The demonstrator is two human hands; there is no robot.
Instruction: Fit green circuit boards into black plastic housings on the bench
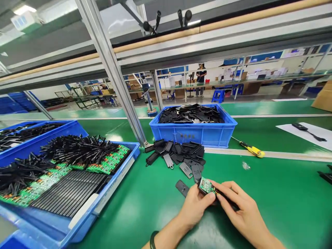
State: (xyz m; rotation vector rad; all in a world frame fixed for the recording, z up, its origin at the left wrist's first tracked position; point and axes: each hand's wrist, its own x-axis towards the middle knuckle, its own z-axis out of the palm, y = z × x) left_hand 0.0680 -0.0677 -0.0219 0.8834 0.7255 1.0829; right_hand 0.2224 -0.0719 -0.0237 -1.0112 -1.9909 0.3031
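One small green circuit board (pixel 206 185), rectangular, silvery-patched, black along one edge

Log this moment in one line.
left hand: holding circuit board; right hand: at board's edge; ahead: black covers, blue bin; screwdriver: lying on table

Left hand (pixel 193 207): bare, fingers uncovered.
Right hand (pixel 241 211): bare likewise.
Left forearm (pixel 169 229): uncovered but for a band (pixel 153 239).
Band: near-black, narrow, curved; finer detail lost on me from here.
Right forearm (pixel 267 239): uncovered, as far as I see.
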